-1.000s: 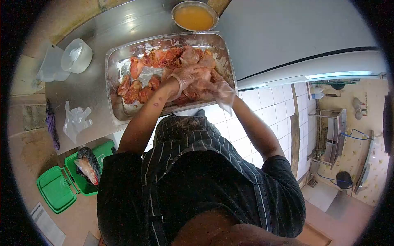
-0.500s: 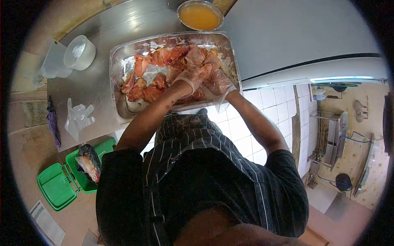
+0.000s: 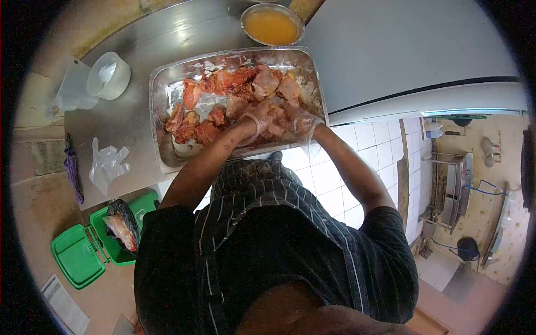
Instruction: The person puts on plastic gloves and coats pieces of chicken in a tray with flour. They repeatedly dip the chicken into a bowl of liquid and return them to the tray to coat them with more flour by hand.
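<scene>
A metal tray (image 3: 162, 148) holds several raw chicken pieces (image 3: 226, 81), many coated in reddish seasoning and some paler. Both of my hands wear clear plastic gloves and work at the tray's near right part. My left hand (image 3: 260, 118) is curled against a chicken piece (image 3: 274, 116) from the left. From the other side my right hand (image 3: 301, 121) grips the same piece. The gloves and the meat partly hide the fingertips. Paler chicken pieces (image 3: 266, 82) lie just beyond my hands.
A metal bowl of orange liquid (image 3: 272, 27) stands behind the tray. To the left on the steel table (image 3: 139, 42) are a white plastic tub (image 3: 109, 76), a clear container (image 3: 75, 84) and a crumpled plastic glove (image 3: 108, 164). An open green bin (image 3: 78, 254) stands below; a grey appliance (image 3: 407, 44) is at right.
Both hands have moved down and nearer to me in the tray with the chicken piece. The paler pieces beyond them now show more fully.
</scene>
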Demonstrator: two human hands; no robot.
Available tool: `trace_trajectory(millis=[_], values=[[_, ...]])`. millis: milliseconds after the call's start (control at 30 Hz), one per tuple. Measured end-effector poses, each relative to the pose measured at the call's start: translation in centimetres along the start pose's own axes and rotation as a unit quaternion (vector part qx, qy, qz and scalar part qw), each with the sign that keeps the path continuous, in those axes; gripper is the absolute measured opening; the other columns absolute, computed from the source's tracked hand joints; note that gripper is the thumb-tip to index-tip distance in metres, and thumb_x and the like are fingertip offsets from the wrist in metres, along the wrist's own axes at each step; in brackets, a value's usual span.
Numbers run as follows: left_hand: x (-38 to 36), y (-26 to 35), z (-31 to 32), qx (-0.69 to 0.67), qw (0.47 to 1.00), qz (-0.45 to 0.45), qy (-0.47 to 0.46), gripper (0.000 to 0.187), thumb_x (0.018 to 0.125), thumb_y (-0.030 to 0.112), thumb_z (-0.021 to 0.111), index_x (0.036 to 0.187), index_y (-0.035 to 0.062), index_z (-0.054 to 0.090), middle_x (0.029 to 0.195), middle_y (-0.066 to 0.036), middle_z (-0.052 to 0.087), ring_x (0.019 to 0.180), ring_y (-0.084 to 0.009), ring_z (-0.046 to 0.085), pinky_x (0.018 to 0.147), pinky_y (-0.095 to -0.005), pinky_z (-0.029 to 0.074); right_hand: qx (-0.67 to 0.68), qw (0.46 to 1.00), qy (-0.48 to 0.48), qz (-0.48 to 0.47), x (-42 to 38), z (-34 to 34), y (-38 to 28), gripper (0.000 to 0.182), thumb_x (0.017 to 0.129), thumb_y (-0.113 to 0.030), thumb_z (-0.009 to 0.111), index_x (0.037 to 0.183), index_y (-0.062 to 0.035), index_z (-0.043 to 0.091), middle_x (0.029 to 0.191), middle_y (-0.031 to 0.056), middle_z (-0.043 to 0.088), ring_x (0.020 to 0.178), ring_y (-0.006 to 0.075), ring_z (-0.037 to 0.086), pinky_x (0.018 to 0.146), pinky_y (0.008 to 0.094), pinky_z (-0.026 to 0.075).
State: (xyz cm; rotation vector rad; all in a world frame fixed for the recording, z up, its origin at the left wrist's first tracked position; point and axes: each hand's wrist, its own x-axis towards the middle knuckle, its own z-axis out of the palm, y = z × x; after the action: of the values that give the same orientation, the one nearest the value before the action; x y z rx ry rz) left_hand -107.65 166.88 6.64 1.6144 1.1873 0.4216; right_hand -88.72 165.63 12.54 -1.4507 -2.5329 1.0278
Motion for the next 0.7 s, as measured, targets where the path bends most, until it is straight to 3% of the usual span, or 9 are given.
trace_trajectory(millis=[67, 133, 167, 267, 367, 400, 467, 567, 700], values=[[1.4, -2.2, 1.2, 0.124, 0.992, 0.006, -0.010, 0.088, 0.065, 0.039, 0.075, 0.136, 0.0096, 0.033, 0.133, -0.020, 0.043, 0.121, -0.0340, 0.043, 0.101, -0.0425, 0.035, 0.004, 1.000, 0.014, -0.014, 0.1, 1.3, 0.5, 0.060, 0.086, -0.033, 0.058, 0.135, -0.0073, 0.034, 0.122, 0.0198, 0.053, 0.111, 0.0342, 0.052, 0.093, 0.0413, 0.042], [1.8, -1.9, 1.2, 0.190, 0.979, 0.015, -0.065, 0.086, 0.064, 0.040, 0.075, 0.135, 0.0102, 0.034, 0.133, -0.020, 0.043, 0.122, -0.0339, 0.042, 0.101, -0.0426, 0.034, -0.004, 0.994, -0.057, 0.098, 0.9, 1.5, 0.1, 0.063, 0.083, -0.035, 0.060, 0.133, -0.0046, 0.037, 0.121, 0.0234, 0.053, 0.110, 0.0353, 0.053, 0.096, 0.0383, 0.042], [1.9, -1.0, 0.7, 0.255, 0.959, 0.027, -0.118, 0.085, 0.064, 0.040, 0.074, 0.134, 0.0108, 0.035, 0.133, -0.020, 0.044, 0.123, -0.0338, 0.041, 0.101, -0.0427, 0.034, -0.003, 0.994, -0.056, 0.097, 1.1, 1.0, -0.4, 0.063, 0.083, -0.035, 0.060, 0.133, -0.0046, 0.037, 0.121, 0.0234, 0.053, 0.110, 0.0353, 0.053, 0.096, 0.0383, 0.042], [-0.3, 4.3, -1.8, 0.319, 0.936, -0.022, -0.150, 0.079, 0.069, 0.037, 0.070, 0.134, 0.0058, 0.035, 0.132, -0.018, 0.044, 0.122, -0.0325, 0.044, 0.098, -0.0422, 0.037, -0.046, 0.992, -0.056, 0.102, 0.8, 0.7, -1.3, 0.060, 0.083, -0.035, 0.059, 0.131, -0.0041, 0.040, 0.124, 0.0232, 0.051, 0.112, 0.0351, 0.052, 0.096, 0.0387, 0.042], [0.5, 4.4, -1.1, 0.395, 0.897, 0.007, -0.197, 0.067, 0.077, 0.028, 0.064, 0.132, 0.0027, 0.036, 0.128, -0.018, 0.048, 0.117, -0.0326, 0.048, 0.096, -0.0416, 0.039, -0.182, 0.968, -0.138, 0.101, 1.4, 2.1, 0.4, 0.064, 0.083, -0.032, 0.059, 0.130, 0.0045, 0.034, 0.115, 0.0259, 0.055, 0.104, 0.0366, 0.055, 0.091, 0.0407, 0.045], [0.4, 3.9, -0.6, 0.395, 0.897, 0.006, -0.200, 0.067, 0.077, 0.028, 0.064, 0.132, 0.0027, 0.036, 0.128, -0.018, 0.048, 0.117, -0.0326, 0.048, 0.096, -0.0416, 0.039, -0.198, 0.974, -0.066, 0.091, 1.3, 3.3, 1.5, 0.065, 0.084, -0.032, 0.058, 0.130, 0.0057, 0.032, 0.113, 0.0261, 0.056, 0.103, 0.0366, 0.056, 0.089, 0.0407, 0.046], [0.3, 3.1, 0.6, 0.174, 0.984, -0.031, -0.020, 0.057, 0.082, 0.018, 0.058, 0.133, 0.0030, 0.036, 0.125, -0.021, 0.050, 0.114, -0.0337, 0.051, 0.095, -0.0409, 0.041, -0.214, 0.973, 0.005, 0.084, 1.6, 5.3, 4.5, 0.066, 0.084, -0.031, 0.056, 0.131, 0.0069, 0.031, 0.112, 0.0262, 0.056, 0.101, 0.0366, 0.057, 0.088, 0.0408, 0.047], [0.6, 3.5, 1.0, 0.167, 0.985, -0.043, -0.010, 0.067, 0.083, 0.015, 0.053, 0.140, 0.0037, 0.020, 0.127, -0.025, 0.048, 0.116, -0.0363, 0.050, 0.097, -0.0435, 0.040, -0.194, 0.980, -0.025, 0.027, 2.3, 5.5, 6.8, 0.066, 0.085, -0.027, 0.054, 0.134, 0.0082, 0.027, 0.108, 0.0269, 0.058, 0.097, 0.0363, 0.059, 0.084, 0.0416, 0.048], [0.9, 3.0, 2.0, 0.177, 0.984, -0.021, -0.007, 0.062, 0.086, 0.016, 0.049, 0.140, 0.0025, 0.021, 0.128, -0.024, 0.047, 0.116, -0.0366, 0.049, 0.098, -0.0426, 0.040, -0.203, 0.976, -0.003, 0.076, 1.2, 3.9, 2.8, 0.061, 0.085, -0.022, 0.052, 0.131, 0.0101, 0.029, 0.103, 0.0269, 0.060, 0.091, 0.0367, 0.061, 0.081, 0.0429, 0.049]])
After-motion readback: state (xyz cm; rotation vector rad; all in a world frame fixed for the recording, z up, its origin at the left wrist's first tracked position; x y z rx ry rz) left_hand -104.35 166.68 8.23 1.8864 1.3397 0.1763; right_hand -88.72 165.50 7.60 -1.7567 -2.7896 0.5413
